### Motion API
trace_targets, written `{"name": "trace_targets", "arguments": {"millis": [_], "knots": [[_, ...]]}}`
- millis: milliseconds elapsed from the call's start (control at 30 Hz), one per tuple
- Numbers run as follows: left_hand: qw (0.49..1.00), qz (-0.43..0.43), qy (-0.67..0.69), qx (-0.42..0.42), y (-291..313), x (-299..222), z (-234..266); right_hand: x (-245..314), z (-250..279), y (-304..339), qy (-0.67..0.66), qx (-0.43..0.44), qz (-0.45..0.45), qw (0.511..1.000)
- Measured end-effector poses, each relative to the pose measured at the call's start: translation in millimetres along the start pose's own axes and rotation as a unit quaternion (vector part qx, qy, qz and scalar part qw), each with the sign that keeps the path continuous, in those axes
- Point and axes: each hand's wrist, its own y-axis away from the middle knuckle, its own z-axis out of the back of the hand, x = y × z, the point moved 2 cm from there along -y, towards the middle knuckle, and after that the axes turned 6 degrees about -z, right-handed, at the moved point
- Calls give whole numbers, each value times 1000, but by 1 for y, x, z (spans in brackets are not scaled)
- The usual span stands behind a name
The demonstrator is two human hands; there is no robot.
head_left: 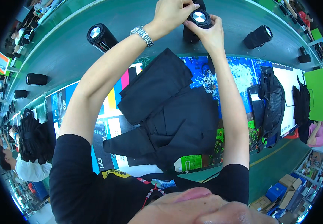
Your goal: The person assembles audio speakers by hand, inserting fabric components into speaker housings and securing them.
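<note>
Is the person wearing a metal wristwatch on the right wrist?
No, the silver metal wristwatch sits on the left wrist, beside the left hand.

Five black cylinder speakers: upper left point(101, 36), top centre point(197, 20), upper right point(258, 36), two at left edge point(37, 79) point(20, 94). One black cloth pile point(169, 112), centre.

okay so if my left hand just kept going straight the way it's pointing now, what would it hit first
Your left hand already rests on the black cylindrical speaker with the silver end cap, which your right hand grips from the other side. Pushed onward, it would likely press that speaker into your right fingers; depth is hard to judge here.
</note>
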Motion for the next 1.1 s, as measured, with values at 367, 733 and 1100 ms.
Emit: {"name": "trace_targets", "arguments": {"millis": [367,733,1100], "knots": [[992,12,125,-22,1,-13,10,2,-4,-21,-12,112,32,993],[741,419,501,-154,2,85,-73,-42,48,-91,-153,43,-51,986],[813,335,439,-186,44,46,-138,-72,-35,-66,-548,40,-258,795]]}}
